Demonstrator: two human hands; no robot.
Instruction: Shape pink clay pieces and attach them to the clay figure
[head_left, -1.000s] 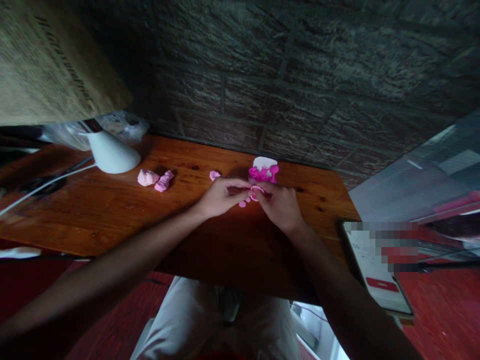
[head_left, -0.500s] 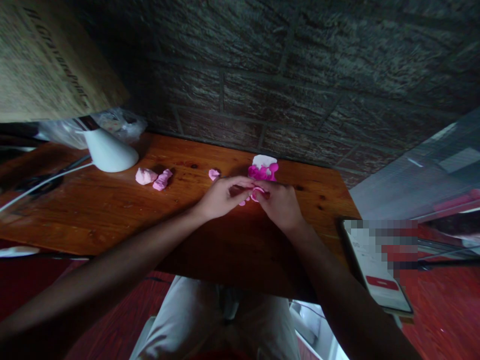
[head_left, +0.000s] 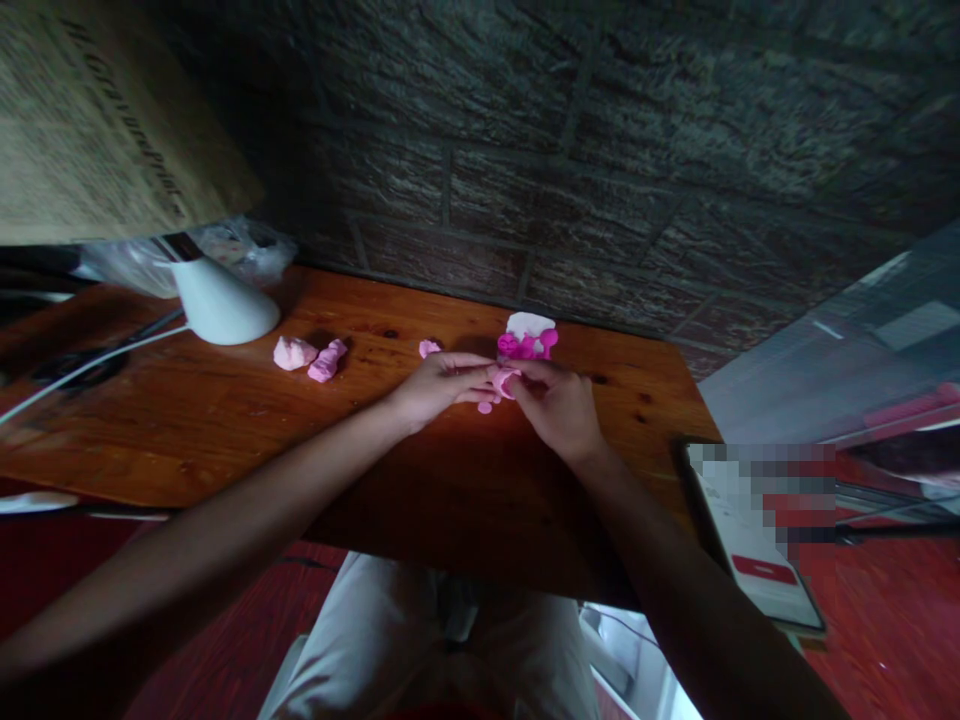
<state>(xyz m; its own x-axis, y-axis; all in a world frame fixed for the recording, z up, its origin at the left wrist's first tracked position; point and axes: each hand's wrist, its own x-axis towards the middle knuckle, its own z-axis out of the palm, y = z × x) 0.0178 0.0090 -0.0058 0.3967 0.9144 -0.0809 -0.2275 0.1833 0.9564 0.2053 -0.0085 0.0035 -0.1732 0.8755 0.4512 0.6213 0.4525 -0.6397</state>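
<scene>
My left hand (head_left: 435, 388) and my right hand (head_left: 559, 405) meet over the wooden table (head_left: 225, 430), both pinching a small pale pink clay piece (head_left: 501, 380) between their fingertips. Just behind them stands a bright magenta clay figure (head_left: 526, 346) with a white lump on top. A tiny pink bit (head_left: 485, 407) lies under the hands. Another small pink lump (head_left: 429, 348) sits beside my left fingers.
Two pale pink clay lumps (head_left: 309, 357) lie at the left, near a white lamp base (head_left: 221, 305) with its cord. A crumpled plastic bag (head_left: 240, 245) lies behind the lamp. A phone or tablet (head_left: 757, 560) leans off the table's right edge. A dark stone wall backs the table.
The fingertips have shifted slightly, and the pale pink piece now shows more between them. The arms stay where they were.
</scene>
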